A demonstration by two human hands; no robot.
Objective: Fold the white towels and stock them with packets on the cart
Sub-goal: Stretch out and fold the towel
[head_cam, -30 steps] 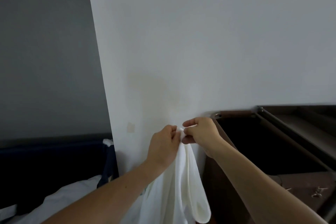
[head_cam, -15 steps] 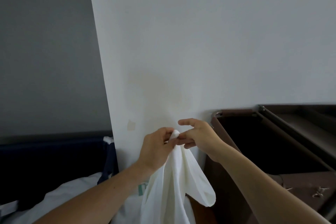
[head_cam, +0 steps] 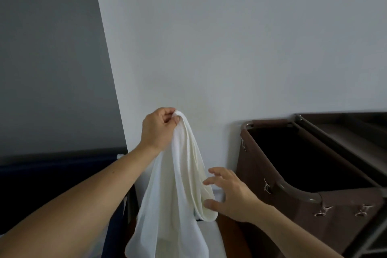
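Note:
A white towel [head_cam: 178, 184] hangs in long folds in front of the white wall. My left hand [head_cam: 159, 130] pinches its top edge and holds it up. Lower down, my right hand [head_cam: 230, 192] is spread with straight fingers, and its thumb and fingertips touch the towel's hanging loop on the right side. The brown cart [head_cam: 314, 174] stands to the right, with its dark fabric bag open at the top. No packets are in view.
The cart's shelf frame [head_cam: 345, 132] runs along the right edge. A dark navy piece of furniture [head_cam: 52, 174] sits at the lower left. The white wall corner [head_cam: 111, 90] is directly ahead.
My right hand has let go of the towel's top and dropped to its lower loop. My left hand has lifted the top edge higher.

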